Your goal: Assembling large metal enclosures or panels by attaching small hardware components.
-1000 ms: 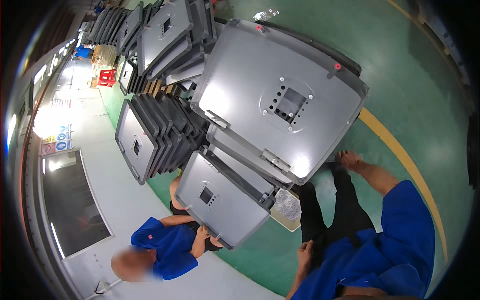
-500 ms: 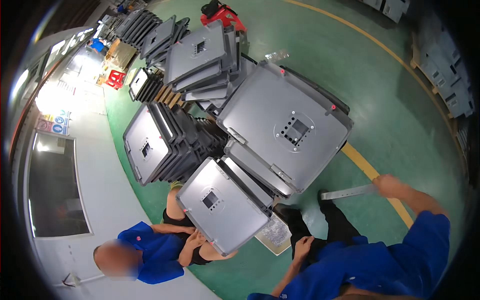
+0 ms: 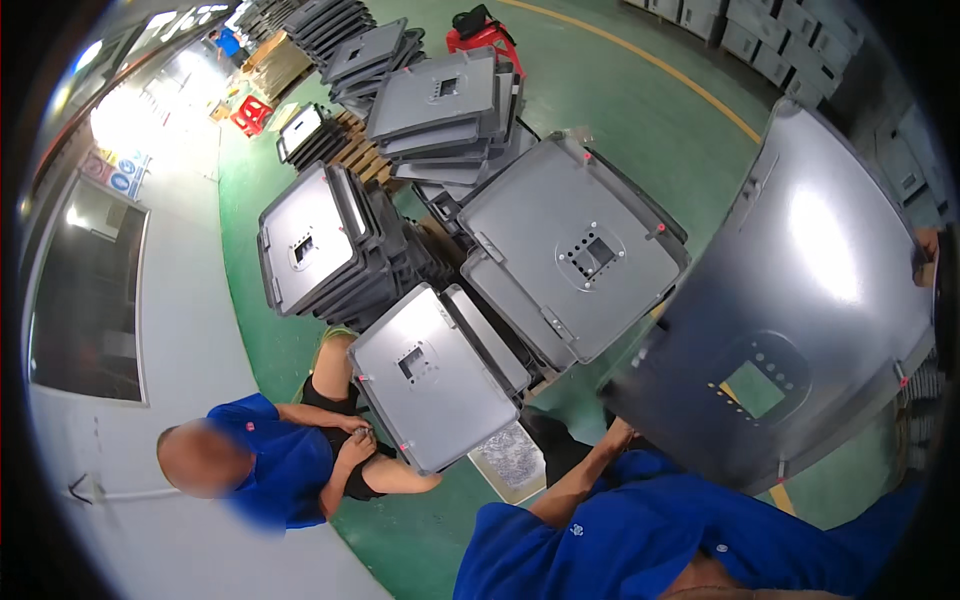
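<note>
A large grey metal panel (image 3: 700,370) stands tilted at the right, close to me. It has rounded corners, a square cutout ringed with small holes, and red pieces at its lower right edge. My left hand (image 3: 622,434) grips its lower left edge, fingers partly hidden behind it. At the far right edge, my right hand (image 3: 928,256) is closed on the panel, only partly showing. Left of it, a similar panel with hinges (image 3: 530,220) lies on top of a stack. A smaller-looking grey panel (image 3: 440,400) rests in front of a seated co-worker (image 3: 275,460).
More panels are stacked at the left (image 3: 310,240) and farther back (image 3: 440,95). A red stool (image 3: 490,42) with a black item on it stands behind them. A shallow tray (image 3: 512,462) sits on the floor near my legs. Grey boxes (image 3: 790,45) are piled at the far right.
The large panel now fills the right side, where only a narrow metal strip showed in my right hand. My left hand left my thigh for the panel's edge. The co-worker's hands drew back from the panel.
</note>
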Demonstrator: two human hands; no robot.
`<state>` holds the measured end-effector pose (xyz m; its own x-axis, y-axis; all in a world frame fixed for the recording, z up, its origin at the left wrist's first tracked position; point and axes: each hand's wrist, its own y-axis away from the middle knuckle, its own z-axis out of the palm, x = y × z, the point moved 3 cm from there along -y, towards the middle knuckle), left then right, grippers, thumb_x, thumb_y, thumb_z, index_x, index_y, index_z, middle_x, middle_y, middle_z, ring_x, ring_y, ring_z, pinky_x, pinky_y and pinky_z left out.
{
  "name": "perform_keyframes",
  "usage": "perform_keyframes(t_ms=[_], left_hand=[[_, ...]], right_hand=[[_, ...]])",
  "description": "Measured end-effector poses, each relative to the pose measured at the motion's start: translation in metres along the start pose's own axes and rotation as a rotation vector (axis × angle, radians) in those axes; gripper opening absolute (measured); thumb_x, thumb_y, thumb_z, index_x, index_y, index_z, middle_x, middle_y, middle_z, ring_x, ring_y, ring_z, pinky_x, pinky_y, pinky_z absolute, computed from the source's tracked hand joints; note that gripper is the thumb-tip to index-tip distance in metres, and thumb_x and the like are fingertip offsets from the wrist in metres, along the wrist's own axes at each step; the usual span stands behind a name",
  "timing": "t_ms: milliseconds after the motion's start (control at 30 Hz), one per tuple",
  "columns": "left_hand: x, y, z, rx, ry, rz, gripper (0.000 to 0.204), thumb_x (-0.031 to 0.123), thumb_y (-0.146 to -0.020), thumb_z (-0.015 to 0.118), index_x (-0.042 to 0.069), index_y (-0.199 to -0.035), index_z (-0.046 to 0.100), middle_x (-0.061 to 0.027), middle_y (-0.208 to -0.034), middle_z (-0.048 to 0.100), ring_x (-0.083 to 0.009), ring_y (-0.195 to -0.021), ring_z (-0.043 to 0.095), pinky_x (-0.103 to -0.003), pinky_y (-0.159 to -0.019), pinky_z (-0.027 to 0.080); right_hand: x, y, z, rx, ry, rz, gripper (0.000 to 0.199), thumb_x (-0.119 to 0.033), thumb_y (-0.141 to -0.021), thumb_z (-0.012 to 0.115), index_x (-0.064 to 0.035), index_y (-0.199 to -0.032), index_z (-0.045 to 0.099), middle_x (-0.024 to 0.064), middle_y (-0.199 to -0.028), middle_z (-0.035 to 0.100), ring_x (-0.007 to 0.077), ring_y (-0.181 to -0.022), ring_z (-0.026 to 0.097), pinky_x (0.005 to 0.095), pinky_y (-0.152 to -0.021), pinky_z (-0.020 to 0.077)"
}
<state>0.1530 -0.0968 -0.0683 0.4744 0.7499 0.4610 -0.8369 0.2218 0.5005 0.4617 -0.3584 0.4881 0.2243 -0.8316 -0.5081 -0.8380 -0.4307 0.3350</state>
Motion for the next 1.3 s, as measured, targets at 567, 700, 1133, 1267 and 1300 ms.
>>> perform_keyframes(t_ms=[567, 700, 1133, 1267, 1300], left_hand=[[0.24, 0.107, -0.058, 0.351, 0.441, 0.673, 0.065, 0.058, -0.099, 0.03, 0.005, -0.133, 0.046, -0.0091, -0.124, 0.055, -0.0229, -0.112, 0.053, -0.035, -0.093, 0.046], [0.263, 0.094, -0.104, 0.433, 0.449, 0.724, 0.063, 0.052, -0.099, 0.038, 0.0, -0.134, 0.046, -0.0121, -0.129, 0.052, -0.0253, -0.116, 0.052, -0.037, -0.098, 0.043], [0.308, 0.035, -0.138, 0.876, 0.178, 0.713, 0.059, 0.049, -0.094, 0.055, -0.009, -0.108, 0.061, -0.0123, -0.101, 0.063, -0.0222, -0.088, 0.06, -0.034, -0.078, 0.05], [0.316, 0.007, -0.158, 1.055, 0.05, 0.688, 0.058, 0.051, -0.093, 0.056, -0.007, -0.1, 0.064, -0.0099, -0.093, 0.063, -0.0202, -0.081, 0.059, -0.032, -0.074, 0.048], [0.321, 0.001, -0.16, 1.107, 0.02, 0.697, 0.058, 0.051, -0.093, 0.056, -0.006, -0.098, 0.064, -0.0092, -0.091, 0.063, -0.0196, -0.079, 0.058, -0.032, -0.072, 0.048]], right_hand=[[-0.026, -0.139, 0.216, 0.235, -0.212, -0.151, 0.017, -0.015, -0.07, 0.057, 0.0021, -0.071, 0.058, -0.0066, -0.062, 0.047, 0.0046, -0.057, 0.043, 0.0235, -0.051, 0.0321], [-0.033, -0.176, 0.253, 0.294, 0.001, -0.147, 0.042, -0.03, -0.088, 0.056, 0.0071, -0.072, 0.047, 0.007, -0.057, 0.04, 0.0104, -0.057, 0.041, 0.0347, -0.051, 0.0318], [0.01, -0.342, 0.328, 0.184, 0.15, -0.206, 0.042, -0.035, -0.097, 0.046, 0.003, -0.086, 0.061, 0.0281, -0.083, 0.06, 0.0461, -0.081, 0.056, 0.0485, -0.072, 0.0447], [0.035, -0.375, 0.348, 0.138, 0.101, -0.195, 0.043, -0.036, -0.097, 0.046, 0.0027, -0.083, 0.06, 0.0277, -0.081, 0.059, 0.0459, -0.078, 0.055, 0.0486, -0.07, 0.0436], [0.039, -0.381, 0.35, 0.128, 0.078, -0.187, 0.044, -0.036, -0.097, 0.046, 0.0029, -0.082, 0.06, 0.0274, -0.08, 0.059, 0.0458, -0.078, 0.055, 0.0487, -0.07, 0.0436]])
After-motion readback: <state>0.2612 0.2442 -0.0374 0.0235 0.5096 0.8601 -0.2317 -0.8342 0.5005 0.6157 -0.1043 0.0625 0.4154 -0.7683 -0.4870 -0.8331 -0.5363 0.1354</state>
